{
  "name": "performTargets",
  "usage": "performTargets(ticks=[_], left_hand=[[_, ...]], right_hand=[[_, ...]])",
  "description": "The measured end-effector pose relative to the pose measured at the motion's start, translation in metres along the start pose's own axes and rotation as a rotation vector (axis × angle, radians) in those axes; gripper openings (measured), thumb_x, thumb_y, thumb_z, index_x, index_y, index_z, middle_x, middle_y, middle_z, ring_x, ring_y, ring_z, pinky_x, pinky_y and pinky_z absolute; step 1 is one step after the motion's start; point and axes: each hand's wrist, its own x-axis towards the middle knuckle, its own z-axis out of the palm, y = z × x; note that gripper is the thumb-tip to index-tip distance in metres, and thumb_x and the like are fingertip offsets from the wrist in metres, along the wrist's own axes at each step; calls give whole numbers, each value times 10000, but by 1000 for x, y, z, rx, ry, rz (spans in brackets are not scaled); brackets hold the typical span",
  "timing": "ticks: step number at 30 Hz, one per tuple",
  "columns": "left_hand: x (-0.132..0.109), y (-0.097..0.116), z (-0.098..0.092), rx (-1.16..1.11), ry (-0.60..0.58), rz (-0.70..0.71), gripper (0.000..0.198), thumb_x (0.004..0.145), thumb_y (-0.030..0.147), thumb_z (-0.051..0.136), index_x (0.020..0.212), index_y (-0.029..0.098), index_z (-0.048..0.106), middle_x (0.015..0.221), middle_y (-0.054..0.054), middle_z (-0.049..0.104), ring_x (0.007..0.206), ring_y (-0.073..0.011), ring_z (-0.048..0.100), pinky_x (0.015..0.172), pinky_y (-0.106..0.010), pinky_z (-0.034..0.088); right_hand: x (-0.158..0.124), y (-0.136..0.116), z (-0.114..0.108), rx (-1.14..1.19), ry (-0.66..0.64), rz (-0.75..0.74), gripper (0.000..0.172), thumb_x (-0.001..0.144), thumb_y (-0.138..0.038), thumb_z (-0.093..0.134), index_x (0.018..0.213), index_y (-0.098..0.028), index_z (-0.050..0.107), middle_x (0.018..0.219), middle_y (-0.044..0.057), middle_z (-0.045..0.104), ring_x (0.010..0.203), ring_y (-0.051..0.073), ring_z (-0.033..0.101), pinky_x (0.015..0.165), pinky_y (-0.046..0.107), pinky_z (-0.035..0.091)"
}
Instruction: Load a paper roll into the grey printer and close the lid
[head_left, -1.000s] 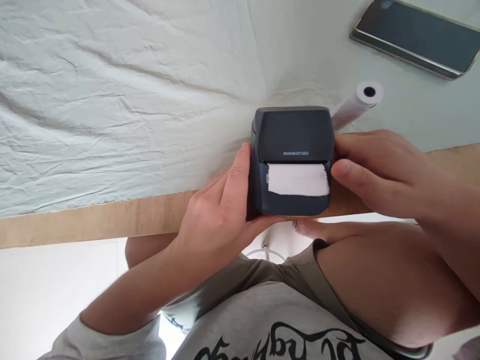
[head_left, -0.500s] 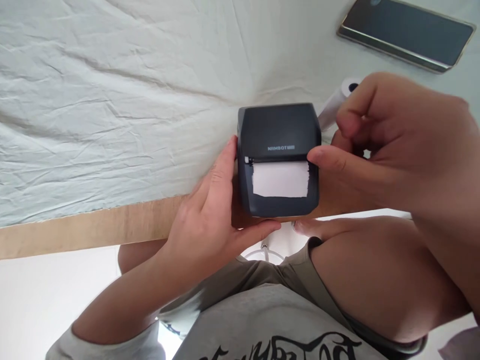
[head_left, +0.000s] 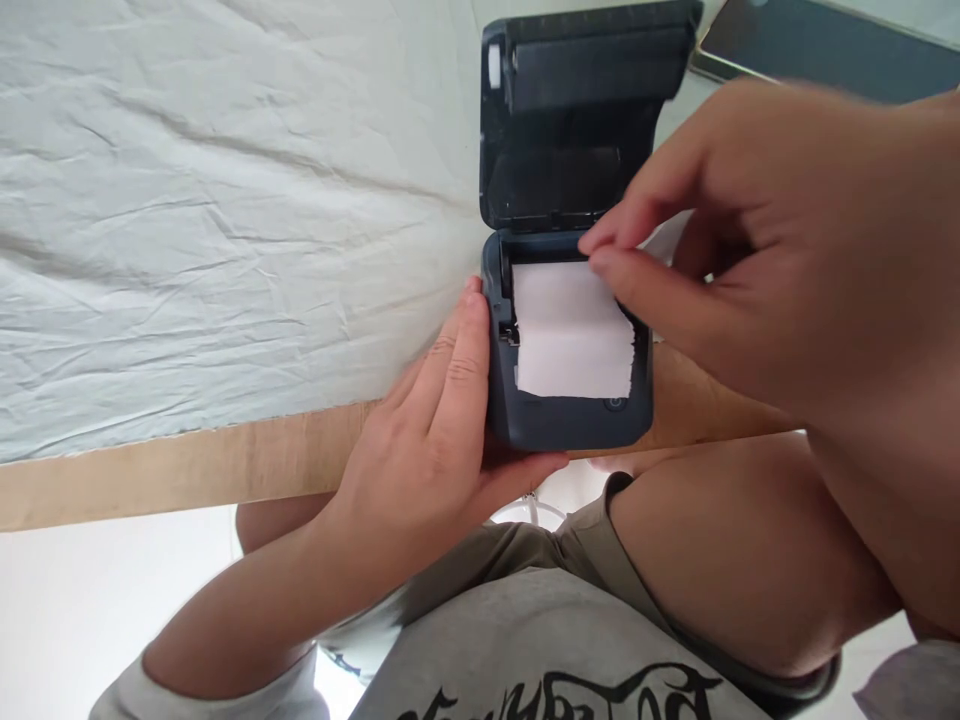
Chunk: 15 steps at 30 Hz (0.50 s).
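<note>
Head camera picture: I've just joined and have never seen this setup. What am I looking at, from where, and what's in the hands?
This is one view, from a camera worn on the person's head, looking down at their two bare hands. The left hand grips the side of a dark label printer at the edge of a wooden table covered by a pale cloth. Its lid stands open, and a white paper strip lies over the front. The right hand has thumb and forefinger pinched at the strip's far right corner; whether they grip it I cannot tell. A phone lies at the far right.
</note>
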Motion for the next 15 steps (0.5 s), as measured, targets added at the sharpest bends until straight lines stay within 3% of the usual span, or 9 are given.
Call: performTargets(ticks=[2, 5, 7, 10, 15], left_hand=[[-1, -1, 0, 17, 13, 13, 1109, 1174, 737, 648, 1951, 195, 70, 1921, -249, 476, 1781, -405, 501, 1413, -534, 550], [-2, -3, 0, 27, 9, 12, 1113, 1156, 715, 700, 1942, 187, 114, 1924, -253, 469, 1786, -406, 500, 1415, -527, 544], [-2, -5, 2, 35, 13, 25, 1106, 1152, 729, 697, 1934, 182, 139, 1915, -256, 482, 1776, -398, 520, 1412, -513, 545], [-3, -8, 7, 49, 62, 50, 1055, 1173, 768, 619, 1919, 164, 181, 1883, -267, 521, 1756, -377, 555, 1405, -492, 551], [-4, -7, 12, 69, 98, 48, 1006, 1208, 767, 521, 1900, 111, 200, 1862, -286, 530, 1763, -356, 547, 1411, -458, 537]], right_hand=[[9, -15, -1, -122, -85, -1, 109, 974, -243, 586, 936, -251, 689, 697, -10, 581, 657, 135, 440, 731, 392, 364], [20, -29, -4, -344, -236, 128, 72, 935, -231, 671, 913, -262, 733, 635, 7, 543, 643, 162, 366, 669, 376, 284], [22, -28, -5, -403, -304, 153, 48, 933, -273, 729, 949, -279, 774, 681, 27, 588, 694, 181, 433, 697, 370, 317], [20, -13, -3, -344, -308, 0, 57, 963, -324, 743, 984, -281, 775, 835, 42, 681, 818, 196, 575, 764, 371, 381], [23, 2, 3, -232, -283, -126, 226, 1000, -495, 743, 1003, -269, 733, 872, 40, 675, 870, 193, 622, 791, 379, 433]])
